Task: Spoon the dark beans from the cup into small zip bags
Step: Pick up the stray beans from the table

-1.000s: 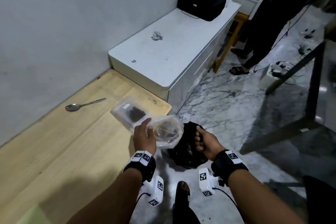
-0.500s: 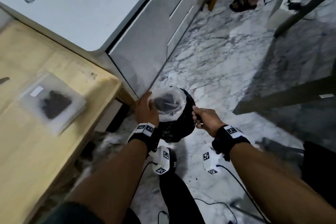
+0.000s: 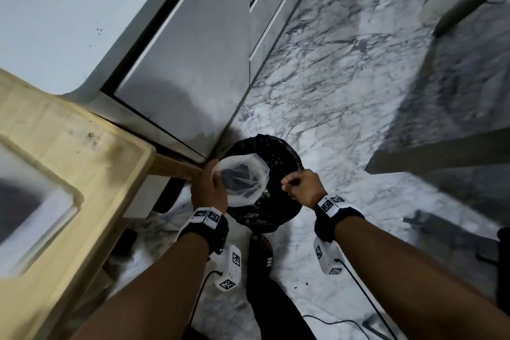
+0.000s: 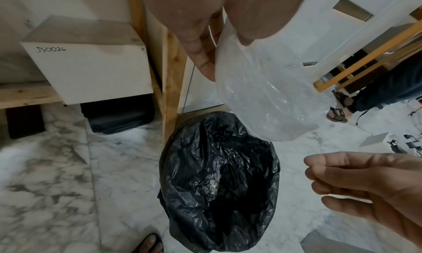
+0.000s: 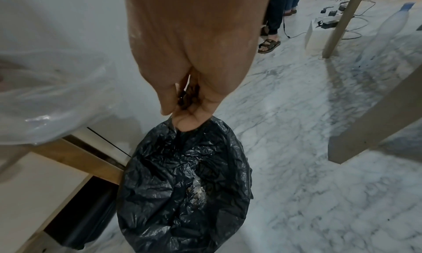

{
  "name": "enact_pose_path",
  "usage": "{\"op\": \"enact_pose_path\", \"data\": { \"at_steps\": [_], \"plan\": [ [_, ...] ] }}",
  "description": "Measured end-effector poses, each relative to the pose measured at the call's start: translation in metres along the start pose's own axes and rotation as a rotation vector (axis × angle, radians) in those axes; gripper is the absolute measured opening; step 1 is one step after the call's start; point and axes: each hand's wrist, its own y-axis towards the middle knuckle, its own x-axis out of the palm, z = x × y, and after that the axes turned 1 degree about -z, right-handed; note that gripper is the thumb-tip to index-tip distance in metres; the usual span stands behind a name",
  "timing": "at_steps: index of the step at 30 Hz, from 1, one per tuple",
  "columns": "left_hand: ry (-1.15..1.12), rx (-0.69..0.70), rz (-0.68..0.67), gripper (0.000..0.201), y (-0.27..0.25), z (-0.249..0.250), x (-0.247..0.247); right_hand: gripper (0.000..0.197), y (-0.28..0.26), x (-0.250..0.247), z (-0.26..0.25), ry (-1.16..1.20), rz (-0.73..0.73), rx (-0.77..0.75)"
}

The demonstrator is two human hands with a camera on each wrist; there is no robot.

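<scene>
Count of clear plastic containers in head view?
2. Clear cup in the left hand's grip over the black-lined bin; a blurred zip bag on the wooden table. Others may be hidden.

indoor room: marble floor [image 3: 345, 96], white cabinet [image 3: 193, 69], lined bin [image 4: 219, 184], wooden table [image 3: 91, 152]

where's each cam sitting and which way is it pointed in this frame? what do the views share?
Head: worn high, facing down; both forearms, left hand holding clear cup above black-lined bin.
Left wrist: looks along left fingers and cup, down into bin; right hand opposite.
Right wrist: looks along the curled right hand holding dark bits, bin below.
Shared: bin, cup, marble floor.
</scene>
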Motion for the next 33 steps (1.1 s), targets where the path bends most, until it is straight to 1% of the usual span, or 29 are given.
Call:
{"op": "enact_pose_path", "data": {
  "at_steps": [2,5,8,13,18,23,29,33],
  "plan": [
    [0.01,-0.003,0.004,0.032,0.006,-0.002,0.002,0.012,0.009,0.001,-0.002,-0.051,0.013,-0.009],
    [0.047,-0.006,0.002,0.033,0.012,-0.006,0.003,0.008,0.017,0.003,-0.004,-0.121,0.023,-0.016],
    [0.069,-0.025,0.004,0.034,0.013,-0.008,0.002,0.019,0.02,0.006,-0.005,-0.174,0.017,-0.025],
    [0.09,-0.021,-0.003,0.034,0.013,-0.014,0.0,0.026,0.023,0.013,-0.002,-0.195,0.006,-0.001],
    [0.093,-0.026,-0.004,0.034,0.013,-0.013,-0.001,0.033,0.022,0.018,-0.004,-0.2,-0.048,-0.001],
    [0.072,-0.051,-0.014,0.034,0.01,-0.009,0.002,0.044,0.015,0.013,-0.007,-0.24,-0.067,0.004],
    [0.052,-0.054,-0.066,0.035,0.006,0.001,0.017,0.041,0.0,-0.004,0.008,-0.264,0.002,0.069],
    [0.068,-0.068,-0.171,0.041,0.006,0.014,0.029,0.037,-0.01,-0.019,0.019,-0.232,0.019,0.118]
  ]
}}
